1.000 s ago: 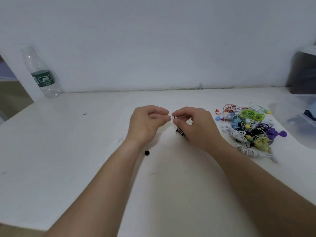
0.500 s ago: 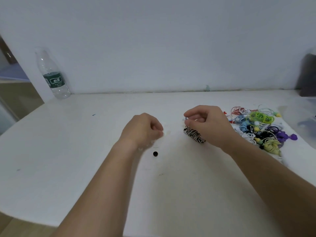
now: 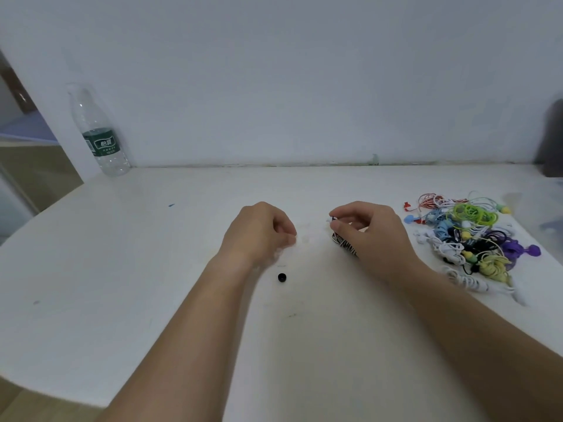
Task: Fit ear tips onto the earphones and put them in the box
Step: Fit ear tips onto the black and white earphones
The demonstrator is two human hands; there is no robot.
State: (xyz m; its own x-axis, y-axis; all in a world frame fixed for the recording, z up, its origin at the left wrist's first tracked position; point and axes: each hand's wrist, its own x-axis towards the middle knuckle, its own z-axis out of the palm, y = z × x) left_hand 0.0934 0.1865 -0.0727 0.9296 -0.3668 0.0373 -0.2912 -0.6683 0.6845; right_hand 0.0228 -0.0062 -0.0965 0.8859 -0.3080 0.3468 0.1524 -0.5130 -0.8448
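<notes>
Striped earphones [image 3: 344,245]: black-and-white cord wound in a bundle, just past table centre, under the R palm. Lower end touches or nearly touches the top; can't tell which.
R hand [image 3: 374,236]: thumb + forefinger pinch a small bud at the bundle's 11 o'clock end. Other fingers curled over the cord.
Bud [image 3: 332,219]: tiny, whitish with a dark spot. Can't tell if a tip is fitted.
L hand [image 3: 259,233]: at 9 o'clock of the R hand, clear gap between them. Knuckles up, fingers curled down toward the table. Fingertips smeared by blur, so can't tell if they hold anything.
Black ear tip [image 3: 282,277]: lies loose on the table at 5 o'clock of the L hand, near the wrist, not touched.
Earphone pile [image 3: 475,239]: at 3 o'clock of the R hand, apart from it. Red, blue, green, purple, yellow, white and black cords tangled; single sets hard to separate.
Box [image 3: 553,214]: clear plastic, at 3 o'clock, cut by the frame edge, only a faint sliver shows.
Dark object [image 3: 551,138]: at 2 o'clock by the wall, cut off, unidentifiable.
Bottle [image 3: 99,132]: clear w/ green label, upright at 10 o'clock, back corner of the table [image 3: 122,269].
Vs 1 s ago: fingertips of both hands met at the bud; now the L hand has dropped away to 9 o'clock, and the R hand keeps its pinch.
Vs 0.5 s ago: hands, black ear tip and pile much the same.
</notes>
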